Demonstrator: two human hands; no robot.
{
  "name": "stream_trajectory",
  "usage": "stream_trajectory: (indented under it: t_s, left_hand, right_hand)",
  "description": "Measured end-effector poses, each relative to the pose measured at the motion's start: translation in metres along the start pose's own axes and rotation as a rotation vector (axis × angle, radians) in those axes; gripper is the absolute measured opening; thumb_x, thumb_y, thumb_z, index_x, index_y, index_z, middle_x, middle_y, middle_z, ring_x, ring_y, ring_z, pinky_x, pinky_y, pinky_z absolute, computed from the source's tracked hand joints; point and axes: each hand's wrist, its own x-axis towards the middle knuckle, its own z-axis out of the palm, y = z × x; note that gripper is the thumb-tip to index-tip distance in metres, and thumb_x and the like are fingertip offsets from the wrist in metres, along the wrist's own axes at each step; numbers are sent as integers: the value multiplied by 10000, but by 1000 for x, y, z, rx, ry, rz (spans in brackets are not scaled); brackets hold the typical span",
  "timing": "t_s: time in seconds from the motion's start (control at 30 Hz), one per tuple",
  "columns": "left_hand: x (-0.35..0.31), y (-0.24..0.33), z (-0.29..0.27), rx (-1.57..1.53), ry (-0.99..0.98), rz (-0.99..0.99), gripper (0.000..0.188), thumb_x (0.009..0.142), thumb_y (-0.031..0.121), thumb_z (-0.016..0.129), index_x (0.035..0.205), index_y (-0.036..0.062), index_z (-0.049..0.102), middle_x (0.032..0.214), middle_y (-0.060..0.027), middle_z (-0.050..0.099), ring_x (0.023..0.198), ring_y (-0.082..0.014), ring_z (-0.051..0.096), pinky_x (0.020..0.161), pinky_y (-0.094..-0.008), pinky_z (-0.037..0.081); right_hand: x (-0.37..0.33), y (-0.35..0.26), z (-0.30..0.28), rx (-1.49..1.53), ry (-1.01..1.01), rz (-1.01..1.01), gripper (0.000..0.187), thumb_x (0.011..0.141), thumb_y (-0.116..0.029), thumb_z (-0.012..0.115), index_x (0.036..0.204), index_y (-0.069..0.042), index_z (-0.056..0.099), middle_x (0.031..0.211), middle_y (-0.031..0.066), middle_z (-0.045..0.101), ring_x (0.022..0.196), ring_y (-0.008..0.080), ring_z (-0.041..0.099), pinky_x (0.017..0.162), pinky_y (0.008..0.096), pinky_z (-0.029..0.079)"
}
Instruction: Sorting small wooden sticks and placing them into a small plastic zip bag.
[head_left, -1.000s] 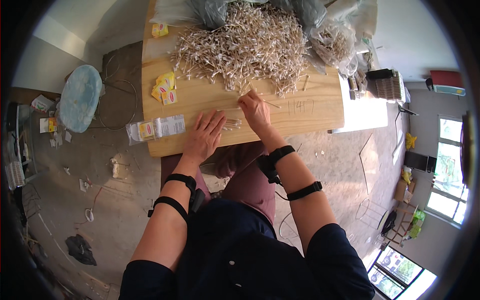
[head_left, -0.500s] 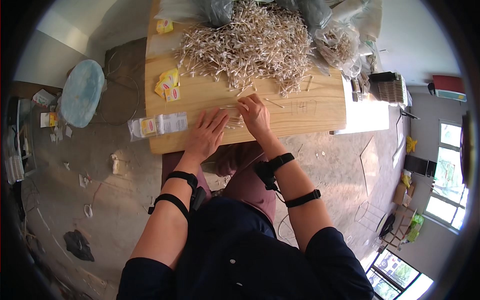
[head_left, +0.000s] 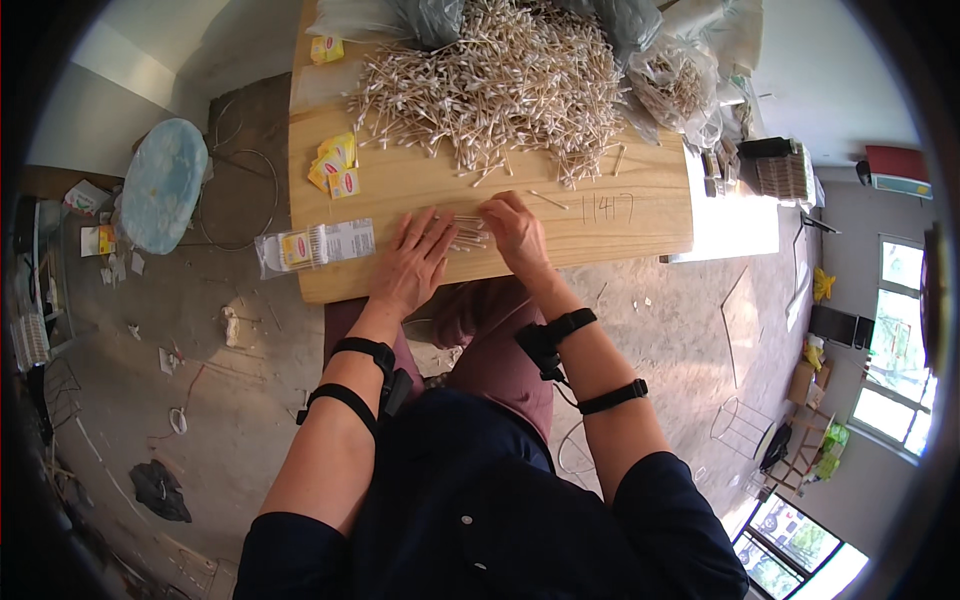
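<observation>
My left hand [head_left: 412, 262] lies flat on the wooden table with its fingers apart, against the left ends of a small row of cotton swabs [head_left: 468, 240]. At the row's right end, my right hand [head_left: 518, 236] is closed, thumb and fingertips pinched on the end of a cotton swab [head_left: 462, 219] at the far side of the row; the fingers partly hide it. Beyond both hands rises a big heap of loose cotton swabs [head_left: 500, 90]. One single swab [head_left: 548, 200] lies just right of my right hand. Left of my left hand is a clear packet of swabs [head_left: 315, 247] with a yellow label.
Yellow cards [head_left: 335, 165] lie on the table's left side. Grey plastic bags [head_left: 630, 30] and a clear bag of swabs [head_left: 675, 90] stand at the back right. Pencil marks [head_left: 608, 208] show on the wood. A light-blue round stool [head_left: 165, 187] stands left of the table.
My right hand has shifted slightly right and nearer, its fingers still pinched at the swabs. My left hand has barely moved, its fingers a little more spread.
</observation>
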Motion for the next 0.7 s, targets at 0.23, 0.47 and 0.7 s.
stream_trajectory:
  t_s: [0.23, 0.47, 0.7]
  left_hand:
    - [2, 2, -1, -23, 31, 17, 506, 906, 151, 563, 1400, 70, 490, 1541, -57, 379, 1451, -266, 292, 1209, -454, 195]
    - [1, 2, 0, 17, 24, 3, 490, 933, 192, 560, 1410, 99, 493, 1533, -27, 396, 1440, -247, 314, 1204, -452, 217]
    - [1, 2, 0, 28, 25, 6, 486, 933, 192, 556, 1406, 99, 496, 1535, -26, 393, 1439, -246, 315, 1204, -451, 218]
  right_hand:
    - [-15, 43, -48, -150, 33, 173, 79, 854, -153, 651, 904, -100, 679, 948, 80, 633, 846, 310, 649, 707, 404, 510]
    - [-15, 42, -48, -217, 122, 127, 117, 799, -100, 703, 914, -114, 710, 954, 71, 635, 787, 280, 657, 704, 389, 515]
    - [-8, 60, -61, -15, 150, 296, 154, 773, -66, 765, 922, -49, 731, 924, 60, 661, 741, 164, 654, 696, 305, 516]
